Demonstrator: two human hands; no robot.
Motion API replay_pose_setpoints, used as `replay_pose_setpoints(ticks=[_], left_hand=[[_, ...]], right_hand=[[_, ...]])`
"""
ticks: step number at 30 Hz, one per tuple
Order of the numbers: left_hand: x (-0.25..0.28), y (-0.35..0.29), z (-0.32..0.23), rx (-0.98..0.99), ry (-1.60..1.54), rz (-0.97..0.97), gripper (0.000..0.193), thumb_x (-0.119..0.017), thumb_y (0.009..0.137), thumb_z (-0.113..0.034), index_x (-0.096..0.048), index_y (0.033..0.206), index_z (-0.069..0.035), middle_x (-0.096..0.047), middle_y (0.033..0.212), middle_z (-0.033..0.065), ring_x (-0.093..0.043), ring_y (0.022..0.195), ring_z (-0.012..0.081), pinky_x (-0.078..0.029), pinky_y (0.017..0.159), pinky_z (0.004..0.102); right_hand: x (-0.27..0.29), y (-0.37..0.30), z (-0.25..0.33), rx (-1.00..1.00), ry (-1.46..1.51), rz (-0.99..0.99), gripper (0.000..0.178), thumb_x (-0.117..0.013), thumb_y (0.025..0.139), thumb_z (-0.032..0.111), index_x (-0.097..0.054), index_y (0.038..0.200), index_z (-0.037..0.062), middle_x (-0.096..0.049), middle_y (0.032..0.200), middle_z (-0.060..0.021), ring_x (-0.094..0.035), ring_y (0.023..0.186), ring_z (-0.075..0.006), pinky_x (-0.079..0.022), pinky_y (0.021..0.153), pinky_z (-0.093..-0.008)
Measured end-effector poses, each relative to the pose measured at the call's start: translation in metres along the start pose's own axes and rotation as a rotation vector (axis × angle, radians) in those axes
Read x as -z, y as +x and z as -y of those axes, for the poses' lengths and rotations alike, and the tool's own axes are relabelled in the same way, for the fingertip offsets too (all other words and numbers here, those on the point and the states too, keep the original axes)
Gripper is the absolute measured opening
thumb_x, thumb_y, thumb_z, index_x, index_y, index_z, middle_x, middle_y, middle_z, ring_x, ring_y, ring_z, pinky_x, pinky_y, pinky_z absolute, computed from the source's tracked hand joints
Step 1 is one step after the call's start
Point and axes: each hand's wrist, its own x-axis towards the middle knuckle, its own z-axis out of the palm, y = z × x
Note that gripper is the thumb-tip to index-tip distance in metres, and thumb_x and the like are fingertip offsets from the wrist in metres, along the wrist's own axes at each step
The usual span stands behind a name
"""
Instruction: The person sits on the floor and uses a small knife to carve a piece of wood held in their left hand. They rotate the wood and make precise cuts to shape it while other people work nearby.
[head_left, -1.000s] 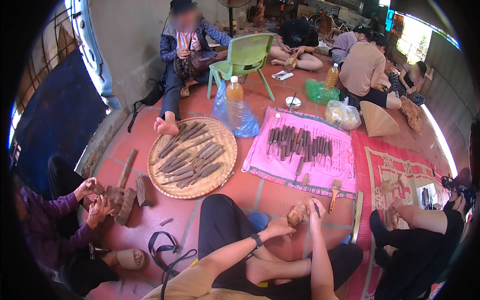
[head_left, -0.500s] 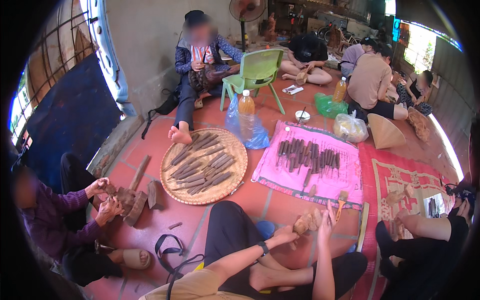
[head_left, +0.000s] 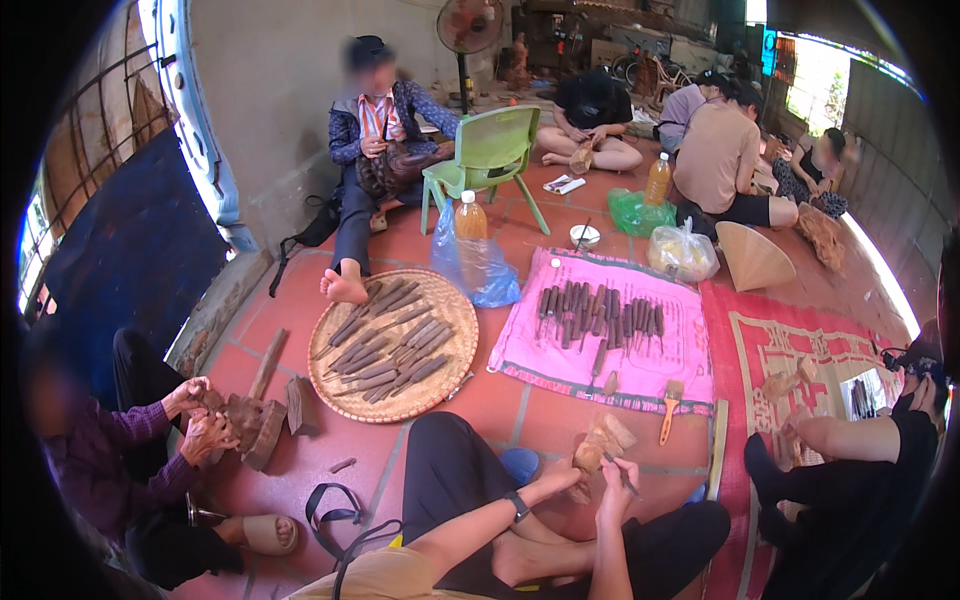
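Note:
My left hand (head_left: 560, 477) grips a pale brown wood carving (head_left: 606, 437) above the floor tiles, between my crossed legs and the pink cloth. In my right hand (head_left: 616, 484) is a slim carving tool (head_left: 629, 481), its tip at the near side of the wood. Past the carving, a paintbrush (head_left: 671, 408) with an orange handle lies across the front edge of the pink cloth (head_left: 672, 352). Several dark-handled carving tools (head_left: 598, 312) are laid in rows on that cloth. The fine shape of the carving is too small to make out.
A round woven tray (head_left: 459, 372) holds several more dark-handled tools. At the left a person in purple (head_left: 90, 470) handles a wood piece (head_left: 248, 420). Beyond stand a green chair (head_left: 492, 145) and a bottle (head_left: 470, 217) in a blue bag. A red mat (head_left: 735, 400) lies at right.
My right hand has come down and left from beside the paintbrush to the carving, now with the tool against it. The whole view has shifted slightly.

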Motion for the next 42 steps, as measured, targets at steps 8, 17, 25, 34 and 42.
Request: replay_pose_setpoints(ticks=[8,17,25,34,42], left_hand=[[-0.005,0.028,0.033,-0.038,0.067,-0.045,0.057,-0.068,0.079,-0.033,-0.057,0.124,0.002,-0.068,0.108,0.0270,-0.066,0.103,0.0382,-0.051,0.085,0.0434],[-0.004,0.006,-0.002,0.063,0.175,-0.108,0.059,-0.065,0.080,-0.035,-0.056,0.124,0.003,-0.066,0.112,0.0297,-0.064,0.108,0.0386,-0.049,0.088,0.0437],[-0.004,0.011,0.010,0.052,0.081,-0.101,0.051,-0.067,0.083,-0.036,-0.061,0.115,0.003,-0.070,0.099,0.0199,-0.066,0.093,0.0266,-0.050,0.082,0.0376],[-0.003,0.012,0.014,0.020,-0.272,0.001,0.045,-0.060,0.091,-0.036,-0.065,0.112,0.004,-0.070,0.097,0.0102,-0.063,0.088,0.0150,-0.050,0.076,0.0306],[-0.006,0.004,-0.008,0.076,0.083,-0.204,0.064,-0.051,0.094,-0.056,-0.067,0.116,0.002,-0.069,0.105,0.0268,-0.067,0.103,0.0362,-0.050,0.088,0.0433]], right_hand=[[-0.009,0.007,-0.025,0.051,-0.070,0.073,0.014,-0.071,0.089,0.001,-0.057,0.086,0.0014,-0.064,0.086,-0.0024,-0.057,0.074,-0.0056,-0.046,0.068,-0.0204],[-0.006,0.006,-0.020,-0.113,-0.126,0.044,0.011,-0.070,0.089,0.003,-0.058,0.090,0.0025,-0.065,0.089,-0.0049,-0.059,0.083,-0.0073,-0.047,0.072,-0.0223],[-0.007,0.007,-0.027,-0.174,0.056,0.050,0.010,-0.064,0.089,-0.001,-0.060,0.098,0.0019,-0.068,0.092,-0.0064,-0.063,0.085,-0.0107,-0.048,0.078,-0.0226],[-0.001,0.008,-0.033,-0.230,0.091,-0.009,0.011,-0.066,0.089,0.001,-0.062,0.099,0.0014,-0.063,0.085,-0.0019,-0.056,0.077,-0.0085,-0.046,0.072,-0.0230],[-0.001,0.012,-0.032,-0.187,-0.007,-0.029,0.009,-0.068,0.090,0.005,-0.061,0.094,0.0006,-0.062,0.086,-0.0014,-0.052,0.075,-0.0052,-0.043,0.069,-0.0212]])
